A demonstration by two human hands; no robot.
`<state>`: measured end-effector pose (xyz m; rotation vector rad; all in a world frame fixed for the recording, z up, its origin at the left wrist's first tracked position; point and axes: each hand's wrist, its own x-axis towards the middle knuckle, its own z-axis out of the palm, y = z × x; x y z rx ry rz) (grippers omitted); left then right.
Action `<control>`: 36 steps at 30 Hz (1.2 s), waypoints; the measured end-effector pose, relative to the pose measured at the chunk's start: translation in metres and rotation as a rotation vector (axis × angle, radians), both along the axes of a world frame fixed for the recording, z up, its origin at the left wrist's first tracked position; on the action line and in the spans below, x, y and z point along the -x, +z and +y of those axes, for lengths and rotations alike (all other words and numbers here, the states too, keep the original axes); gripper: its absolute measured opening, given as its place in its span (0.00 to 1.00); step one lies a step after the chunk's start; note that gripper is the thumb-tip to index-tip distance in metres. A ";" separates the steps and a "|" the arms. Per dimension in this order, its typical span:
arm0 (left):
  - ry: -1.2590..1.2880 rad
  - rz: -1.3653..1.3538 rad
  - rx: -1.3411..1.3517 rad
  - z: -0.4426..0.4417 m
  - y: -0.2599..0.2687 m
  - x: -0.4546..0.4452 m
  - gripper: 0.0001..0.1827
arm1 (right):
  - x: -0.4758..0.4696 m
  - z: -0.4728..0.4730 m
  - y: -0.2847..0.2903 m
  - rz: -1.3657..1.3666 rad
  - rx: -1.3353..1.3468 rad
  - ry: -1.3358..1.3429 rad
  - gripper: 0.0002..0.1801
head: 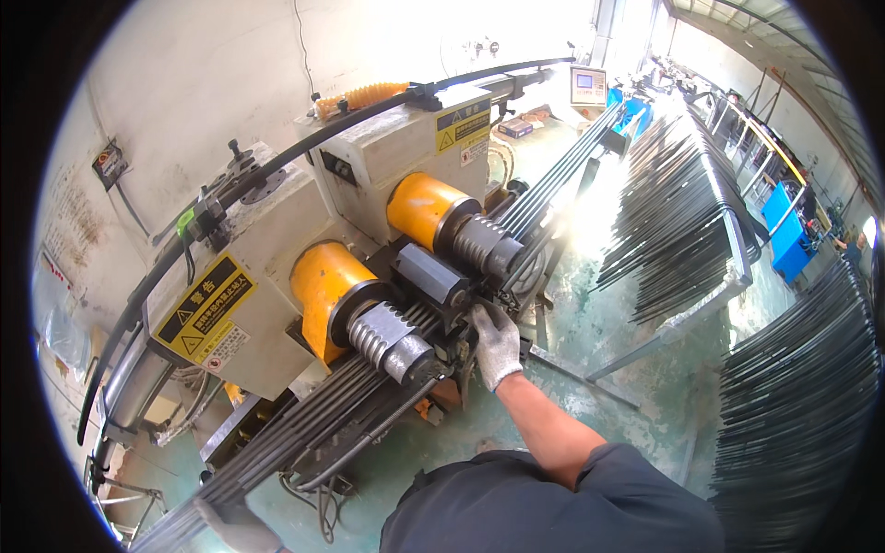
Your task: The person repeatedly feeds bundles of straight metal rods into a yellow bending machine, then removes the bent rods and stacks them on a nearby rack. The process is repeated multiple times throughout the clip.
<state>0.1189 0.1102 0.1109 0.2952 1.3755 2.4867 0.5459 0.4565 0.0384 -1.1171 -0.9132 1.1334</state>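
My right hand (496, 342), in a pale knitted work glove, reaches to the middle of a two-headed bending machine (387, 148). Its fingers are against or just in front of the dark clamp block (432, 276), and what they touch is partly hidden. On either side of that block stand grooved metal bending dies (387, 335) with orange guards (332, 290) behind them. Several dark metal rods (276, 439) run side by side through the machine. At the lower left my left hand (238, 527), gloved and blurred, is beside their near ends; its grip is unclear.
Racks of hanging dark rods (681, 221) and more rods (795, 401) stand to the right. A metal rack leg (626, 359) reaches the green floor. A curved black hose (304, 142) passes over the machine. A control panel (588, 84) stands at the far end. People are in the background.
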 end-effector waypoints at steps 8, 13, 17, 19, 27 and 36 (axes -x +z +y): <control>0.062 0.262 -0.035 0.041 0.136 0.000 0.28 | 0.006 0.020 0.017 0.187 0.030 0.049 0.25; 0.082 0.349 0.048 0.085 0.212 -0.052 0.28 | 0.014 0.030 0.041 0.405 0.164 0.054 0.28; -0.034 0.396 0.090 0.122 0.249 -0.075 0.33 | 0.015 0.048 0.040 0.373 0.204 0.066 0.23; -0.097 0.487 0.045 0.144 0.257 -0.072 0.32 | 0.008 0.049 0.059 0.357 0.201 0.106 0.22; -0.133 0.979 0.311 0.233 0.298 -0.111 0.27 | 0.010 0.089 0.039 0.416 0.090 0.170 0.33; -0.158 1.192 0.250 0.312 0.305 -0.185 0.23 | 0.000 0.083 0.037 0.291 -0.064 0.227 0.24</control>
